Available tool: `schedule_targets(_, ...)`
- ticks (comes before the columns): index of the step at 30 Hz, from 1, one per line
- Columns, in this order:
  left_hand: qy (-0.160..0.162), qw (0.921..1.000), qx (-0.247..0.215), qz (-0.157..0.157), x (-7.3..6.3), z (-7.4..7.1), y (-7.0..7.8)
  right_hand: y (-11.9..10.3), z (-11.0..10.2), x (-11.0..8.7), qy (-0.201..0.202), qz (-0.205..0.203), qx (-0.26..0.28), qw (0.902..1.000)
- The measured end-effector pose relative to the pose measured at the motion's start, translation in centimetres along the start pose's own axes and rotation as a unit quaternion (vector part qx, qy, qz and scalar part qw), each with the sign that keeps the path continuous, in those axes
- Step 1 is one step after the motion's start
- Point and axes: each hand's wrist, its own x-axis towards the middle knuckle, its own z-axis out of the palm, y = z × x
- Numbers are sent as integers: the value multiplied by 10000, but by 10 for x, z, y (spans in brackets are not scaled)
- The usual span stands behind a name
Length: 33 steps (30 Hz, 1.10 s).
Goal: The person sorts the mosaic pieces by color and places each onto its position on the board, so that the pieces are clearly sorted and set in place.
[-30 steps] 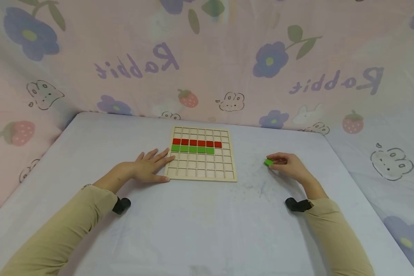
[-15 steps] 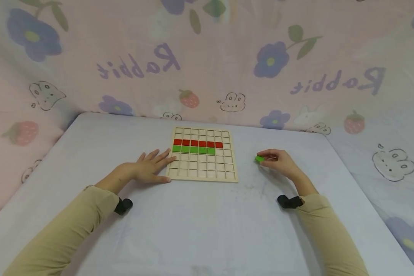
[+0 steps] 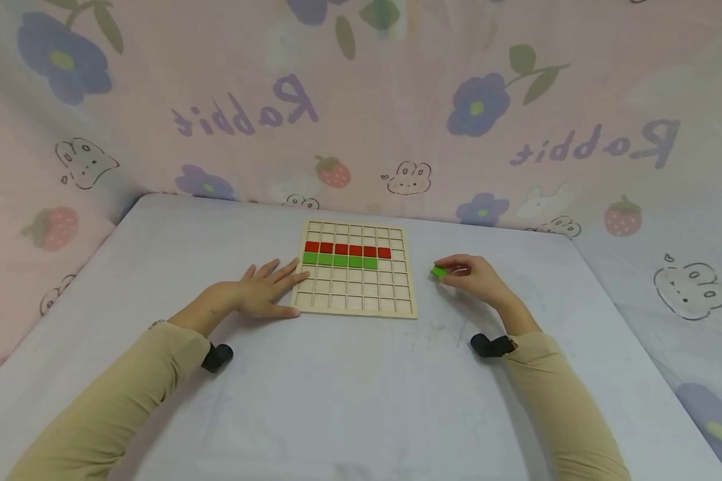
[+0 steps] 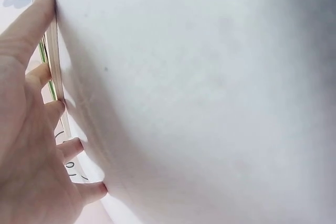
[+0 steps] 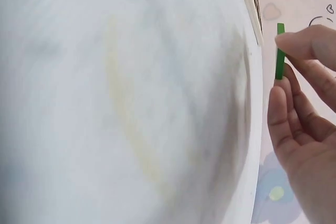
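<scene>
A wooden grid board [image 3: 355,305] lies on the white table, with a row of red square tiles [image 3: 341,249] and, just below it, a shorter row of green square tiles [image 3: 340,260] in its cells. My left hand [image 3: 257,294] has its fingers spread straight along the board's left edge, thumb near the lower left corner; in the left wrist view the fingertips meet the board's side [image 4: 51,40]. Right of the board, my right hand [image 3: 475,275] pinches a thin green tile [image 3: 438,272] between thumb and fingers. The right wrist view shows this tile edge-on, above the table.
The white-covered table [image 3: 337,401] carries faint smudges right of the board. A fabric backdrop [image 3: 373,133] with flowers, rabbits and strawberries rises behind and at both sides. Black wrist devices [image 3: 218,359] sit at both sleeve cuffs.
My right hand has moved left with the green tile, from farther out on the right toward the board's right edge. The left hand stays at the board, and the tile rows look the same.
</scene>
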Motion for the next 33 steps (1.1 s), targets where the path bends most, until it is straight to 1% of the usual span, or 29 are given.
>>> schedule_targets(3,-33,10000,32,-37,0,-2,1,-6,3,5,-24,-131,30,9999)
schedule_targets(10,0,10000,6,23,0,-5,1,-20,7,16,-117,-278,84,9995)
schedule_targets(16,76,10000,22,59,3,-1,-5,-23,13,25,-184,-313,152,9992)
schedule_targets(20,80,9999,-53,102,2,-1,-5,-25,18,29,-302,-321,188,9989)
schedule_targets(25,28,10000,-54,22,6,4,-8,-29,26,34,-431,-271,100,9987)
schedule_targets(28,46,10000,-10,-23,8,7,-10,-33,30,38,-446,-347,40,9984)
schedule_targets(33,-24,10000,-50,-44,8,5,-8,-39,35,42,-547,-413,-93,9976)
